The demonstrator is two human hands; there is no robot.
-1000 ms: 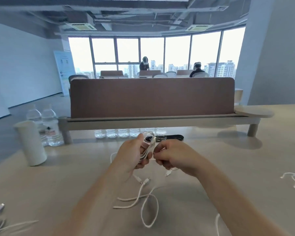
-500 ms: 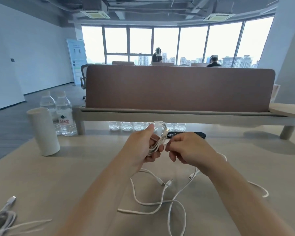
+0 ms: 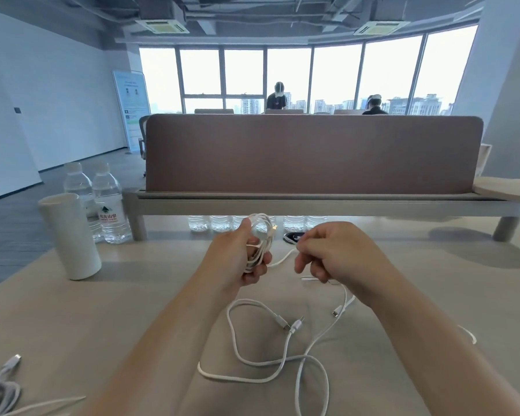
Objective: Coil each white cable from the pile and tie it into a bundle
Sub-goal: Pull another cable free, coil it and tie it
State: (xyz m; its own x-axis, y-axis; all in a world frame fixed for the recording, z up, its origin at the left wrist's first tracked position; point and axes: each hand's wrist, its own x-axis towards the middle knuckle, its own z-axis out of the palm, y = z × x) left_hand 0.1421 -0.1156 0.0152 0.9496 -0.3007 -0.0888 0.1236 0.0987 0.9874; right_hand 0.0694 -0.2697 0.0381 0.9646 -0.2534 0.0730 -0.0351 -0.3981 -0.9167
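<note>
The left hand (image 3: pixel 237 261) is raised above the worktop (image 3: pixel 132 301), to the right of the white cup (image 3: pixel 70 237) and a little nearer the person than it. Its fingers and thumb are curled round a coiled white cable (image 3: pixel 260 228), whose loops stand up above the thumb. A short tail (image 3: pixel 282 259) runs out of the coil to the right hand (image 3: pixel 332 250), farther right of the cup, which pinches the tail between thumb and forefinger; its other fingers are curled under.

Nearer the person than the cup and to its right, loose white cables (image 3: pixel 267 363) lie on the worktop in open, crossing loops with their plugs showing. Nearer than the cup and slightly to its left, more white cable (image 3: pixel 0 391) sits at the worktop's edge. Two water bottles (image 3: pixel 107 205) stand just behind the cup, and a brown divider panel (image 3: pixel 312 154) rises behind it and to its right.
</note>
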